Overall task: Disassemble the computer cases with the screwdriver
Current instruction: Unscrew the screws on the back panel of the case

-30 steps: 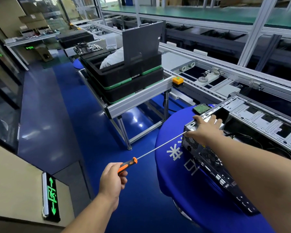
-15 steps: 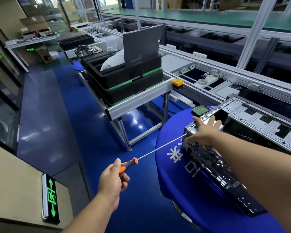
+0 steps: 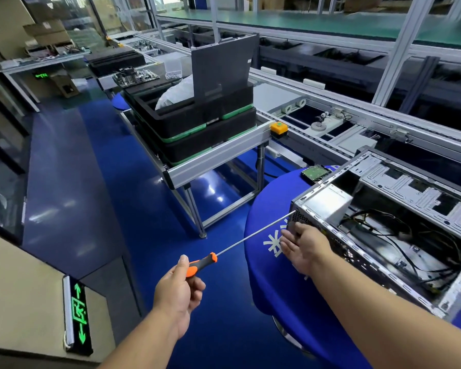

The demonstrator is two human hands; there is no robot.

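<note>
Computer case lies open at the left edge of our blue table. Our left hand curls round the screwdriver, tip at the rear corner; our right hand, fingers straight together, waits below. We should keep the shaft square to the screw.

Both forearms are bare up to the frame's lower edge, with no sleeve, glove, watch or ring showing. The left hand and right hand are bare too, their fingernails short and unpainted.
</note>
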